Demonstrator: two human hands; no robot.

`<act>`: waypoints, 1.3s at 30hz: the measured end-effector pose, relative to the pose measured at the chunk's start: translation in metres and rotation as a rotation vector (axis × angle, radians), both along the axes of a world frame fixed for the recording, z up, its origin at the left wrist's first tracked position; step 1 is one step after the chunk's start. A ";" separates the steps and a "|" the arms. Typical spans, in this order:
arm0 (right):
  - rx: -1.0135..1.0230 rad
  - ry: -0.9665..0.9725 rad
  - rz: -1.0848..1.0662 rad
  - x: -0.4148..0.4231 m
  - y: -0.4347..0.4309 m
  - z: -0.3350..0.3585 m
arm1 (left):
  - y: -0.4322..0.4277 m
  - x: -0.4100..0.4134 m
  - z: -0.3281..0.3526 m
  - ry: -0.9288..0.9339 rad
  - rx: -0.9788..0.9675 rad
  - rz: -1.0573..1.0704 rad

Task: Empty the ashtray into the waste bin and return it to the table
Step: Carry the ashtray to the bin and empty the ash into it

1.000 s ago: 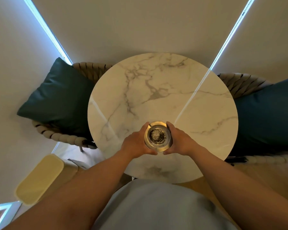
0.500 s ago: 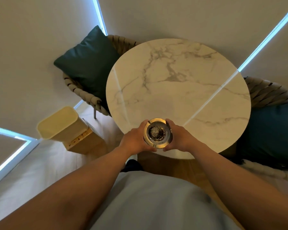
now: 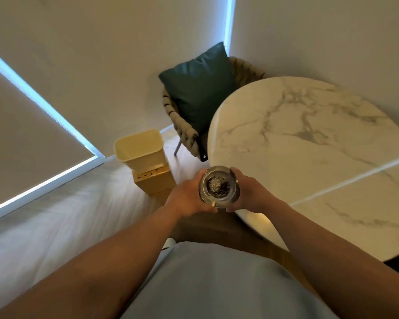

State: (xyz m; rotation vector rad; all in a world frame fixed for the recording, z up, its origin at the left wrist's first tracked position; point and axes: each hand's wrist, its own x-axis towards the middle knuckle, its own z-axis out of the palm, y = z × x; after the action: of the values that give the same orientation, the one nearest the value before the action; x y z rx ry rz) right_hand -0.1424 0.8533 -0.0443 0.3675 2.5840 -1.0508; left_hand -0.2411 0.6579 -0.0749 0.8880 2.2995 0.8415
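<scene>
Pale walls crossed by thin strips of blue-white light close in a corner with a light floor. Both hands meet in the middle of the view around a round metal ashtray (image 3: 219, 187): the left hand (image 3: 186, 196) cups its left side and the right hand (image 3: 249, 192) cups its right side, fingers curled along the rim, so the two hands hold it between them. The ashtray sits upright and level, lifted clear of any surface, and its bowl holds a patch of dark ash with a paler grey heap toward the left. It hangs just off the near left edge of the round marble table (image 3: 313, 143), whose white top is veined with grey and crossed by a bright line of reflected light. Left of the ashtray and farther off, the cream waste bin (image 3: 139, 147) stands on the floor with its mouth open, resting against a tan wooden box (image 3: 156, 180). Behind the table's left edge stands a woven rope chair (image 3: 182, 125) carrying a dark green cushion (image 3: 199, 84). Both bare forearms reach in from the bottom of the view, above a light blue shirt (image 3: 217, 284).
</scene>
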 end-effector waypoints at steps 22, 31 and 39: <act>0.035 0.009 0.302 -0.186 -0.170 -0.015 | -0.187 -0.126 -0.016 -0.035 -0.015 0.295; -0.002 -0.094 0.349 -0.225 -0.192 -0.026 | -0.211 -0.144 -0.029 -0.069 -0.016 0.364; -0.015 -0.104 0.387 -0.279 -0.171 -0.030 | -0.192 -0.191 -0.022 -0.074 -0.033 0.410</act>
State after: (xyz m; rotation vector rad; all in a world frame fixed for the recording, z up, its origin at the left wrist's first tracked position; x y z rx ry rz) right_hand -0.4212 0.6818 -0.0738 -0.0803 2.4191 -0.8854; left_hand -0.4317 0.4659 -0.0970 0.3638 2.4583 0.9810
